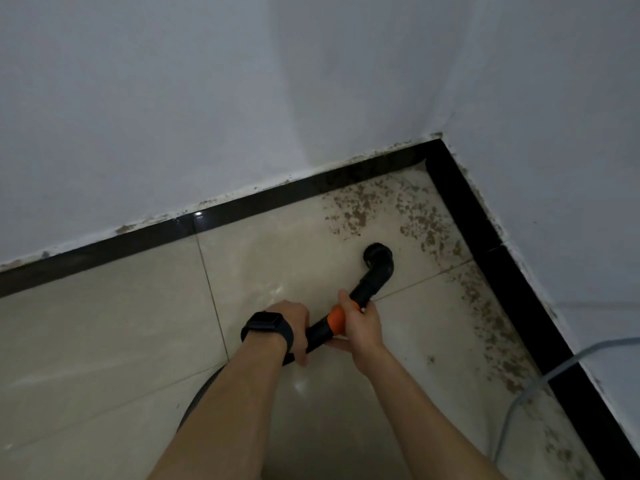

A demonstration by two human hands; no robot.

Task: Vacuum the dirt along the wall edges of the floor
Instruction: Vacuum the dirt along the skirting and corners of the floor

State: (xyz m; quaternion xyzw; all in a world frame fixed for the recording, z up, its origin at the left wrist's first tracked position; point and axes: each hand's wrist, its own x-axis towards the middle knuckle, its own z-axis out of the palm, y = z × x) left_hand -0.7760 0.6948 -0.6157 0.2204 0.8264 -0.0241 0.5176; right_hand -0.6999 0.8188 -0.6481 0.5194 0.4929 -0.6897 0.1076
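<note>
A black vacuum wand (367, 289) with an orange collar points toward the room corner. Its round brush nozzle (378, 255) sits on the beige floor tile, just short of the brown dirt (356, 209). My left hand (294, 330), with a dark watch on the wrist, grips the rear of the wand. My right hand (362, 325) grips it at the orange collar. More dirt (485, 306) runs along the right wall's black skirting (512, 292).
White walls meet at the corner at upper right. Black skirting (242, 209) lines the far wall too. A grey cable (540, 379) crosses the right skirting onto the floor. The vacuum hose (197, 400) curves behind my left forearm.
</note>
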